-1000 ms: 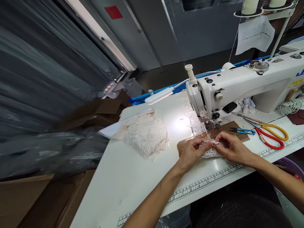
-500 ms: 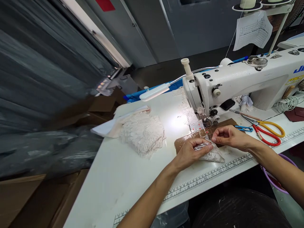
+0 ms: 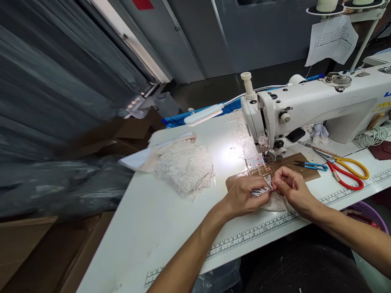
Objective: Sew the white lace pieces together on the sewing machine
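Note:
A small piece of white lace (image 3: 275, 203) is held between my hands, just in front of the sewing machine (image 3: 275, 114). My left hand (image 3: 246, 196) is closed on its left side, thumb on top and fingers folded over. With thumb and fingertips together, my right hand (image 3: 291, 188) pinches the lace edge close beside the left fingertips. Part of the lace is hidden under both hands. Below them lies a brown plate (image 3: 310, 173) around the needle area. Blue thread snips (image 3: 314, 166) rest on that plate, right of my right hand.
A pile of white lace (image 3: 185, 169) lies on the left of the white table (image 3: 131, 240). Red-and-yellow-handled scissors (image 3: 345, 173) are at the right. A lamp (image 3: 204, 115) lights the table. A ruler strip (image 3: 259, 232) runs along the front edge; a purple basket (image 3: 374, 213) stands below.
My right hand has moved left and closer to the left hand, its fingertips now meeting at the lace edge. The lace has turned in my grip. The whole view has shifted slightly.

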Demonstrator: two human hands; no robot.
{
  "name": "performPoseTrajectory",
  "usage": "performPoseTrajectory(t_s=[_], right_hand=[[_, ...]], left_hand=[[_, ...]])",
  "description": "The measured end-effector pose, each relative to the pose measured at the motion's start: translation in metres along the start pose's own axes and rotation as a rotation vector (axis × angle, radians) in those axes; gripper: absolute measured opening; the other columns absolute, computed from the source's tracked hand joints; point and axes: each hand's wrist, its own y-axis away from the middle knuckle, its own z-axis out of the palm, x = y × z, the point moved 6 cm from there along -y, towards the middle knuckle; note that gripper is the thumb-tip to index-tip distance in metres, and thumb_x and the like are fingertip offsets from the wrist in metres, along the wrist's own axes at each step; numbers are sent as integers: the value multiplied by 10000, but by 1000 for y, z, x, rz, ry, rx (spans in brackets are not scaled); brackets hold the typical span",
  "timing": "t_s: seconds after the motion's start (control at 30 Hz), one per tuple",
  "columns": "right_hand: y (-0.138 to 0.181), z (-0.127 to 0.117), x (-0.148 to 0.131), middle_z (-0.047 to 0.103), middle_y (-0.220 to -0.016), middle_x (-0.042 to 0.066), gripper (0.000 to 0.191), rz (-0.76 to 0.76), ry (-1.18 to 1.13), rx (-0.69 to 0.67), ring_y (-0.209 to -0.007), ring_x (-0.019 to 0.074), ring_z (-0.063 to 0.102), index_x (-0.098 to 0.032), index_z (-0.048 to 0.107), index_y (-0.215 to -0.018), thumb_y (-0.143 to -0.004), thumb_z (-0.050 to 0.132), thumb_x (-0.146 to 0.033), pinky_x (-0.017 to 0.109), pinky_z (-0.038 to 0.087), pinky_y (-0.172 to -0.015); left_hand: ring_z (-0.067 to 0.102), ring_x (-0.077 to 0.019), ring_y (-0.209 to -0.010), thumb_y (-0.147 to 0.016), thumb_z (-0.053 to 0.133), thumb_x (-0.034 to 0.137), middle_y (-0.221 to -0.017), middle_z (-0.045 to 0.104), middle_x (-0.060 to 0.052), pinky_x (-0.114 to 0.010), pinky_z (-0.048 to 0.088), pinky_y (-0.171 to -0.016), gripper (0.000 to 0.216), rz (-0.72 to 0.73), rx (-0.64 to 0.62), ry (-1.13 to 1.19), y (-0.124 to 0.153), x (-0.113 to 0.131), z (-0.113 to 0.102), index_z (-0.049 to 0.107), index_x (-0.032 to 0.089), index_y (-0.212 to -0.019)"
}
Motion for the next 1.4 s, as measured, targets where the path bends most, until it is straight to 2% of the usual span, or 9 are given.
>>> performPoseTrajectory(t_s=[0.23, 0.4, 0.53, 0.73, 0.87, 0.97, 1.03, 1.23, 1.4], right_hand=[[39, -7, 7, 491, -602, -26, 480, 206, -201, 68, -516, 86, 356, -204, 465, -684, -724, 731, -602, 238, 285, -493], [18, -23, 6, 573, -696, 0, 562, 213, -116, 128, -554, 89, 394, -202, 485, -704, -596, 790, -661, 236, 318, -515], [5, -20, -1, 558, -707, -5, 493, 111, -67, 102, -607, 108, 444, -206, 504, -733, -687, 742, -635, 256, 388, -580], [9, -11, -13, 579, -764, 14, 302, -93, 96, 81, -719, 141, 543, -211, 509, -779, -865, 616, -480, 284, 458, -689], [21, 5, -33, 547, -756, 6, 109, -294, 247, -119, -676, 133, 519, -226, 474, -820, -923, 472, -259, 261, 434, -617], [34, 20, -45, 533, -739, 7, 112, -522, 515, -446, -655, 141, 474, -233, 479, -821, -811, 460, -123, 266, 388, -589], [34, 14, -44, 510, -699, 4, 106, -572, 658, -530, -619, 147, 441, -234, 476, -802, -752, 478, -140, 270, 343, -544], [-3, -43, -43, 503, -664, -7, 109, -309, 740, -125, -579, 129, 441, -224, 466, -776, -884, 465, -241, 269, 362, -554], [-13, -36, -40, 576, -717, -2, 186, -144, 601, -150, -596, 123, 497, -201, 582, -902, -858, 600, -381, 259, 408, -550]], left_hand=[[469, -118, -562, -933, 470, 259, -621, 541, -21, -239, 381, -537, 303, 120, -254, -56, 5, 17, 19, 603, 163, -679], [558, -146, -698, -896, 596, 355, -768, 619, -47, -269, 459, -660, 243, -68, -111, 59, 1, 11, 11, 638, 158, -760], [628, -182, -859, -790, 725, 459, -946, 685, -56, -319, 500, -817, 385, -312, -36, 244, 3, -5, 14, 657, 166, -1030], [563, -140, -719, -851, 623, 415, -764, 641, -24, -259, 453, -686, 272, -446, -15, 395, 3, -11, 19, 664, 148, -822], [552, -129, -671, -805, 678, 476, -708, 624, -17, -237, 453, -646, 337, -443, -157, 614, 2, -2, 12, 644, 151, -726], [551, -127, -618, -765, 725, 481, -640, 616, -16, -231, 456, -604, 347, -439, -377, 733, 7, 7, 11, 650, 153, -680], [540, -118, -581, -754, 741, 459, -607, 610, -12, -226, 452, -580, 331, -444, -466, 755, 10, 9, 11, 661, 151, -664], [577, -117, -663, -761, 717, 401, -721, 666, -25, -218, 456, -616, 244, -508, -351, 632, 6, -11, 15, 696, 158, -747], [531, -97, -623, -777, 658, 391, -695, 637, -6, -205, 409, -567, 242, -593, -238, 463, 8, -21, 18, 681, 151, -759]])
